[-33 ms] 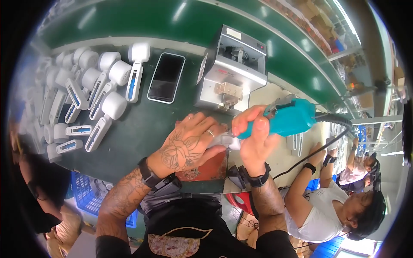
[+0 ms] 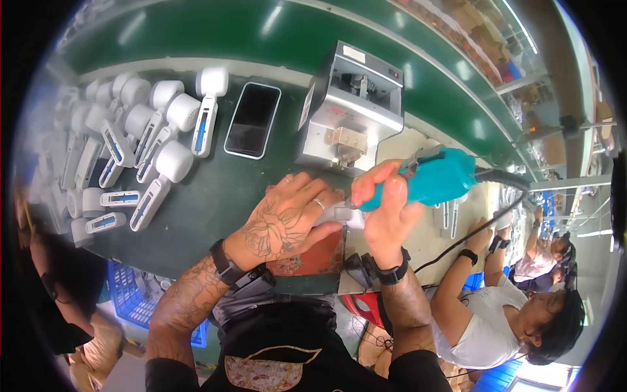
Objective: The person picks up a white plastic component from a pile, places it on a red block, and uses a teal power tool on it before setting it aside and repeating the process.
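My right hand (image 2: 392,206) is closed around a teal corded electric screwdriver (image 2: 434,178), held tilted with its cord end up to the right. The tip of the tool is hidden behind my fingers, close to a white plastic piece (image 2: 354,218). My left hand (image 2: 284,219) lies palm down and presses that piece, its fingers bent over it and covering most of it. Beneath the left hand is a reddish-brown mat (image 2: 307,258) on the green bench. Whether the tool touches the white piece cannot be seen.
Several white shower heads (image 2: 173,162) with blue-striped handles crowd the left of the bench. A phone (image 2: 253,119) and a grey metal machine (image 2: 349,111) stand farther back. The black cord (image 2: 506,176) runs right. A co-worker (image 2: 496,313) sits at right; a blue basket (image 2: 134,304) is below left.
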{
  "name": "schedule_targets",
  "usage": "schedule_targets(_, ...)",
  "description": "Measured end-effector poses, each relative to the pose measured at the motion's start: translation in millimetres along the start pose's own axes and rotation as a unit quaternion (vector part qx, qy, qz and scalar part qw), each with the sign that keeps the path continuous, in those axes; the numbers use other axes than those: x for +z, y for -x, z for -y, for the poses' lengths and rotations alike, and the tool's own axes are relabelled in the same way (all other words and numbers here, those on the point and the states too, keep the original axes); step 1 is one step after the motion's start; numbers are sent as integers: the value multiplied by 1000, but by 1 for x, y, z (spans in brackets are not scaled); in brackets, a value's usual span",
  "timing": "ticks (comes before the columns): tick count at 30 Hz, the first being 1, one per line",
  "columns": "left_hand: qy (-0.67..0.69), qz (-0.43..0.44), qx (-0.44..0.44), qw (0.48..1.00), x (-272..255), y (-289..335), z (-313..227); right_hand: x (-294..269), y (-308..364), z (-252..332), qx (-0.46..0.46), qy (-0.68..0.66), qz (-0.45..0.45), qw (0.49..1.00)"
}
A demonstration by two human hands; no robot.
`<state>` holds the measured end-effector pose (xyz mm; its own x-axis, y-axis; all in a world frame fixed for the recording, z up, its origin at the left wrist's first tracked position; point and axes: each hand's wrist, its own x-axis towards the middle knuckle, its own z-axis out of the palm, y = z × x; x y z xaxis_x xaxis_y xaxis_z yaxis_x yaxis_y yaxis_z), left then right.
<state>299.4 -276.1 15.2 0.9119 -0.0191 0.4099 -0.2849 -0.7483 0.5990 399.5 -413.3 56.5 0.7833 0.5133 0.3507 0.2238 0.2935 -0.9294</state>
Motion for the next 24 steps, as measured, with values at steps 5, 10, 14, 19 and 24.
schedule_targets(5, 16, -6, 8, 1000, 2, 3, 1, 6, -27, 15, -38, 39, -40, 998)
schedule_targets(10, 31, -10, 0, 999, -2, 6, -3, 21, -53, 1, -102, 107, -49, 988)
schedule_targets(14, 20, -11, 18, 1000, 2, 0, -4, 9, -51, -11, -130, 80, -21, 988)
schedule_targets(19, 15, 3, 2, 1000, -2, 5, 2, 23, -27, 15, -19, 71, -53, 996)
schedule_targets(24, 32, 14, -9, 999, 0, -1, -5, -5, 17, 31, -28, 13, -23, 999)
